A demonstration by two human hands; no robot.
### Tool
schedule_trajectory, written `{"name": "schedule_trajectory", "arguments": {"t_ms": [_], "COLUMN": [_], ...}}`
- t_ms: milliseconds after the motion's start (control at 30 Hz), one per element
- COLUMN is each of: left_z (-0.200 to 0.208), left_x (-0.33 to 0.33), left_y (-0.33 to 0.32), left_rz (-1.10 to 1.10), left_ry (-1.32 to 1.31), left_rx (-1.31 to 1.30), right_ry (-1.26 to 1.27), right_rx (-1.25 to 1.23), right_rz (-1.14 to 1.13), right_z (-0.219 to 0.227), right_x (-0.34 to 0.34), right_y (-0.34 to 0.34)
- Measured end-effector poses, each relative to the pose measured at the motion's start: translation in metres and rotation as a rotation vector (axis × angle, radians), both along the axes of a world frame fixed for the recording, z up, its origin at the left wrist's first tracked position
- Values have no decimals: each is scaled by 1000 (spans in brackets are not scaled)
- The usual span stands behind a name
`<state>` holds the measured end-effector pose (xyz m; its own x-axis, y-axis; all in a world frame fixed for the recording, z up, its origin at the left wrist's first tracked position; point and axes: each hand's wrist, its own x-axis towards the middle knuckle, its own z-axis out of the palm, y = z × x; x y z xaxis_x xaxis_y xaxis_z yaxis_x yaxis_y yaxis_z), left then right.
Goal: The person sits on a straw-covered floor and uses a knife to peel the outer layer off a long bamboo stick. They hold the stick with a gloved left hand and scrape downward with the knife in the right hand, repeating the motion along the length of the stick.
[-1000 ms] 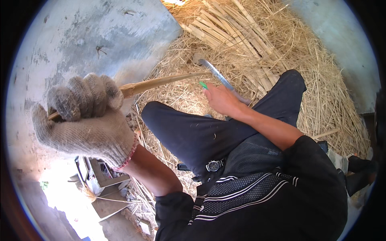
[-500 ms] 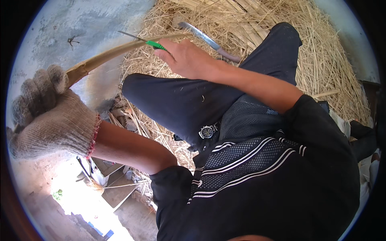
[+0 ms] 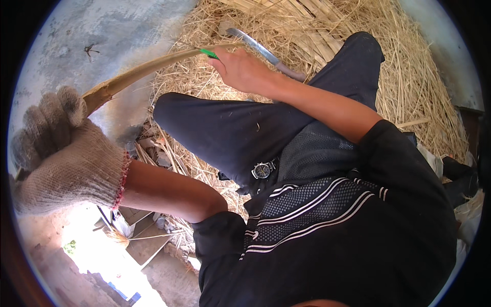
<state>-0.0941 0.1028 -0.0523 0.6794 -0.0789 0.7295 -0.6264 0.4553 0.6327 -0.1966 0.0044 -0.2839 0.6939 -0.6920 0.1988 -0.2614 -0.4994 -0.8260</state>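
At left, the left hand clenches a bamboo strip; the right hand, clasping a knife, should slice shallowly.

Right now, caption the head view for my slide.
Gloved left hand holding a strip, right hand a green tool, a curved knife lying on straw.

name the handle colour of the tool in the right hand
Green, where the handle shows past the right hand, best in the head view.
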Motion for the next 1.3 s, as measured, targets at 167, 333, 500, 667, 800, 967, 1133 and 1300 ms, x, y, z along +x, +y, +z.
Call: {"name": "schedule_trajectory", "arguments": {"t_ms": [167, 333, 500, 667, 800, 967, 1133, 1300], "left_z": [-1, -5, 3, -2, 3, 4, 1, 0], "left_x": [2, -15, -4, -23, 2, -3, -7, -10], "left_y": [7, 0, 3, -6, 6, 2, 1, 3], "left_rz": [58, 116, 88, 86, -281, -120, -262, -65], "left_ry": [2, -1, 38, 33, 58, 101, 96, 99], "left_rx": [70, 110, 51, 76, 78, 39, 47, 22], "right_ry": [-74, 123, -35, 322, 197, -182, 220, 106], "right_rx": [-33, 70, -88, 40, 40, 25, 222, 143], "right_rz": [42, -13, 71, 1, 8, 127, 8, 140], "right_z": [-3, -8, 19, -59, -51, 11, -47, 5], "right_x": [14, 10, 15, 4, 2, -5, -5, -8], "right_y": [5, 6, 12, -25, -15, 19, -19, 10]}}
